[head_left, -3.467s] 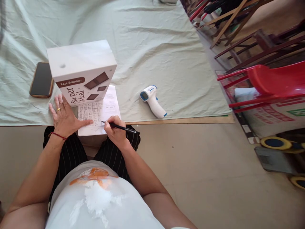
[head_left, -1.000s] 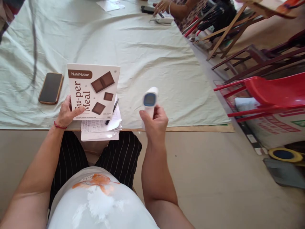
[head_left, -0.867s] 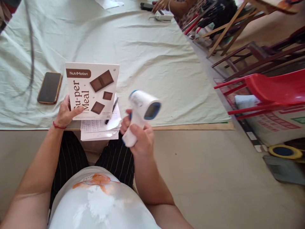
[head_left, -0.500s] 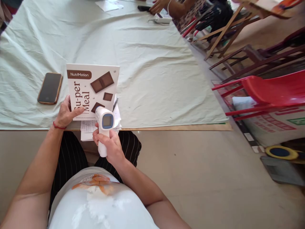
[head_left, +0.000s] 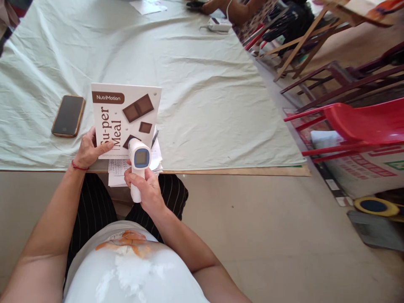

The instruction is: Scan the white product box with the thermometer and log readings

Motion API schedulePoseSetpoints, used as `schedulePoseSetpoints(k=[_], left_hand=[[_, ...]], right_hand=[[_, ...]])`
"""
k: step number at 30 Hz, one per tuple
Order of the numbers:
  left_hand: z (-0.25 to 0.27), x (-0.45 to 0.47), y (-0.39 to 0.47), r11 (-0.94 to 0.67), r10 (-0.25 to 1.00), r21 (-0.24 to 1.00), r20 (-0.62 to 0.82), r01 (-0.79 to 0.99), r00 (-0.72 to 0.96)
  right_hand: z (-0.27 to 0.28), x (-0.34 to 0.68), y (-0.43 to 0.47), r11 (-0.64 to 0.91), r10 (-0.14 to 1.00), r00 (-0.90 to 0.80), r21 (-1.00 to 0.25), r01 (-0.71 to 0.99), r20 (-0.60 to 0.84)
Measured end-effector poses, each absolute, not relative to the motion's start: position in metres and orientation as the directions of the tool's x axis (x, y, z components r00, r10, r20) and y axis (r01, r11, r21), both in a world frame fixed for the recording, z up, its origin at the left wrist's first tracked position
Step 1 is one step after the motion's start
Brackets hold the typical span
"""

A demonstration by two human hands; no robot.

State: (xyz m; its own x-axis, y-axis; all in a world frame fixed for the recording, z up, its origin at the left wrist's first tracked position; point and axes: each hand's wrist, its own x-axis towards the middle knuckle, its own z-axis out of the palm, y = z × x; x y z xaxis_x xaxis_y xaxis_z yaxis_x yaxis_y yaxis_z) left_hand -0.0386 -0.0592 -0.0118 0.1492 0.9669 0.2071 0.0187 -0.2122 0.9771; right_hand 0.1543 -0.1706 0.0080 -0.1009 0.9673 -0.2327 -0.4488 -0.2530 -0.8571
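The right hand (head_left: 147, 187) is curling closed round the handle of a white thermometer (head_left: 140, 158), whose blue-framed screen is facing back toward the wearer. The left hand (head_left: 89, 149) is gripping the lower left corner of a NutriMotion box (head_left: 126, 113), its thumb pressing on the printed front and its fingers going behind the side. The thermometer is overlapping the box's lower right part, hiding some of the lowest of 3 printed chocolate pieces; whether they are touching, I cannot tell. Papers (head_left: 116, 171) are showing below the box and sticking out past the table edge, and a pen (head_left: 155, 138) is poking out beside it. Left of the box, a phone (head_left: 68, 115) is lying on the pale tablecloth (head_left: 214, 105). At the far side, another person's hand (head_left: 211, 6) is resting near a corded white device (head_left: 219, 25). To the right, a red chair (head_left: 350, 122) is standing beside the table.
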Motion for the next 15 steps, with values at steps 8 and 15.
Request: schedulePoseSetpoints(k=[8,15], left_hand=[[-0.0091,-0.0377,-0.06,-0.205,0.966,0.979,0.2,0.017,0.162],[-0.0073,-0.0368,-0.0609,-0.215,0.964,0.976,0.209,0.02,0.167]], right_hand=[[0.0025,0.149,-0.1688,-0.244,0.969,-0.08,-0.861,-0.447,-0.234],[-0.0001,0.146,-0.1703,-0.254,0.964,-0.048,-0.861,-0.441,-0.261]])
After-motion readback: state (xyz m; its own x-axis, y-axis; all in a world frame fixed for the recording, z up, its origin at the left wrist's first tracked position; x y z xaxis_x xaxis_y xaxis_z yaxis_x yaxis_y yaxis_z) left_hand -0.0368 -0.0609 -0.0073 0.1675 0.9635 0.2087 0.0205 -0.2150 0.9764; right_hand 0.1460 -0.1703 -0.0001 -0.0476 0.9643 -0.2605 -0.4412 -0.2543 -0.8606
